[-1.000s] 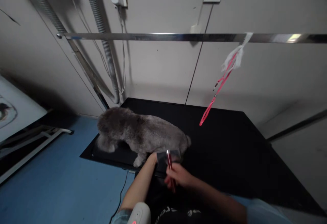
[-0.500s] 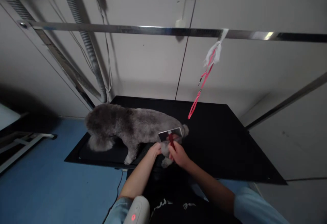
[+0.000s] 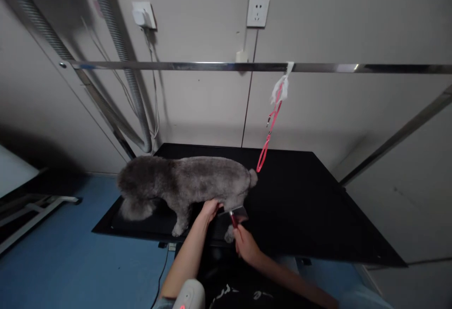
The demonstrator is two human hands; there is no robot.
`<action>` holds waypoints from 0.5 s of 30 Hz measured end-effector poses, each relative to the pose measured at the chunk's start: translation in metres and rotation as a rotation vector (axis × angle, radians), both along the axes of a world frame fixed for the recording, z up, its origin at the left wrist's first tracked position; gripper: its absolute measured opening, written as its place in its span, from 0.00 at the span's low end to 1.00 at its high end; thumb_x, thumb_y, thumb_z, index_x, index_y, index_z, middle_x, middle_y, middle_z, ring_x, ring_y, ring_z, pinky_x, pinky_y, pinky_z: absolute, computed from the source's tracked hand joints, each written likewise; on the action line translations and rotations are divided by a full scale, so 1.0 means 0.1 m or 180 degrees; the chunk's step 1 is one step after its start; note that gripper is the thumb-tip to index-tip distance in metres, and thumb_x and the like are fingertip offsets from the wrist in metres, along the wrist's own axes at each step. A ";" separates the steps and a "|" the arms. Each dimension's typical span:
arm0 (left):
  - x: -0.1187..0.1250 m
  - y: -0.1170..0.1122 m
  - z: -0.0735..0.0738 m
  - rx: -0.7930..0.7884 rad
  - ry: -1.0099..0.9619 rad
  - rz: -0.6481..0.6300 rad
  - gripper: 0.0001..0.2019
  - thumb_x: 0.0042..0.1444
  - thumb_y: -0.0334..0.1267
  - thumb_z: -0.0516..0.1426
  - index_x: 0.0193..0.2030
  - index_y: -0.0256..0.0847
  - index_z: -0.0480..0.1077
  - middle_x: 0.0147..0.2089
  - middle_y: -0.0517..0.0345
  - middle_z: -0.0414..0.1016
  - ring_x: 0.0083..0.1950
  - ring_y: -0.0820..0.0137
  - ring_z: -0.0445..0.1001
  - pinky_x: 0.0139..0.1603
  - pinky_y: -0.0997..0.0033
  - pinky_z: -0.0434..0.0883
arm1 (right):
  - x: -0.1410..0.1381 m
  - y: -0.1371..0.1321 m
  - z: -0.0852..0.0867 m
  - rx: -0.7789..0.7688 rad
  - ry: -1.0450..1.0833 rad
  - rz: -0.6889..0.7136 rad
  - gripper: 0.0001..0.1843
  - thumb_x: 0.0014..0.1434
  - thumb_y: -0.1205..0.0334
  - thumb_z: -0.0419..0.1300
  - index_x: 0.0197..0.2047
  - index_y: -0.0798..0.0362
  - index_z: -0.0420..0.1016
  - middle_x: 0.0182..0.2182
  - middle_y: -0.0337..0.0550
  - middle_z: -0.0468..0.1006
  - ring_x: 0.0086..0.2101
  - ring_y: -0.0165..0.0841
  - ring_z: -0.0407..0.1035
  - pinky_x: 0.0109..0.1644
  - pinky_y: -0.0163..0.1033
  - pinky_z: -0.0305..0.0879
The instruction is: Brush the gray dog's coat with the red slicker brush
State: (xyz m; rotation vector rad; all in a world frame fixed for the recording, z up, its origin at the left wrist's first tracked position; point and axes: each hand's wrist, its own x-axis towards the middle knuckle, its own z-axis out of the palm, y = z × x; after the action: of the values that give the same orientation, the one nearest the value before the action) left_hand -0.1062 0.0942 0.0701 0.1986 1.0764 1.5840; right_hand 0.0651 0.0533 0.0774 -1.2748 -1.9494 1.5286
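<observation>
A grey, short-clipped dog (image 3: 208,177) stands side-on on the black table, its head to the left and its tail to the right. My left hand (image 3: 212,209) is under the rear of its belly, gripping the front of the near hind leg; the fingertips are partly hidden. In my right hand (image 3: 247,244) is the red handle of a slicker brush (image 3: 240,214). The brush's wide flat head lies against the lower part of that hind leg, just above the paw (image 3: 229,234).
The black grooming table (image 3: 300,205) stands against the wall. Over it runs a metal bar (image 3: 212,66) with a pink leash loop (image 3: 263,156) hanging near the tail. Grey hoses (image 3: 130,78) come down at the left. A white device (image 3: 190,295) shows at the bottom.
The brush has moved from the dog's upper thigh down to its lower hind leg. My left hand stays by the leg. The view has tilted up slightly.
</observation>
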 end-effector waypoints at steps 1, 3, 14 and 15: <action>-0.04 -0.05 0.01 0.0199 -0.0085 0.0067 0.07 0.38 0.23 0.62 0.27 0.34 0.74 0.28 0.54 0.78 0.32 0.68 0.76 0.37 0.71 0.72 | -0.02 -0.02 -0.03 -0.0152 0.0066 0.0143 0.16 0.64 0.49 0.43 0.34 0.51 0.62 0.13 0.29 0.61 0.13 0.26 0.56 0.18 0.31 0.50; -0.12 -0.12 0.04 0.0708 -0.0442 0.0129 0.05 0.42 0.28 0.62 0.29 0.34 0.75 0.33 0.52 0.79 0.36 0.67 0.77 0.42 0.70 0.72 | -0.10 0.01 0.00 -0.0174 0.0430 0.0343 0.16 0.64 0.49 0.43 0.37 0.52 0.63 0.15 0.30 0.64 0.13 0.25 0.57 0.18 0.30 0.52; -0.15 0.37 -0.08 0.0471 -0.0494 -0.0556 0.09 0.52 0.28 0.53 0.24 0.34 0.71 0.23 0.51 0.74 0.30 0.64 0.76 0.43 0.64 0.72 | -0.20 0.43 0.06 -0.0314 0.0417 0.0306 0.16 0.62 0.48 0.44 0.36 0.52 0.62 0.16 0.31 0.68 0.14 0.26 0.61 0.18 0.29 0.53; -0.11 0.42 -0.07 0.0489 -0.0470 -0.0657 0.09 0.52 0.28 0.52 0.24 0.34 0.71 0.22 0.51 0.74 0.30 0.62 0.77 0.42 0.62 0.72 | -0.18 0.50 0.10 0.0001 0.0596 0.0257 0.16 0.62 0.49 0.45 0.35 0.52 0.62 0.18 0.33 0.70 0.17 0.27 0.64 0.21 0.30 0.57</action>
State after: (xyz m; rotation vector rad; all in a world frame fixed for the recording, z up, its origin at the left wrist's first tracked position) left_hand -0.1175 0.1365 0.0631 0.2825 0.7945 1.4705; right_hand 0.0467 0.1034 0.0870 -1.0234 -1.9011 1.6229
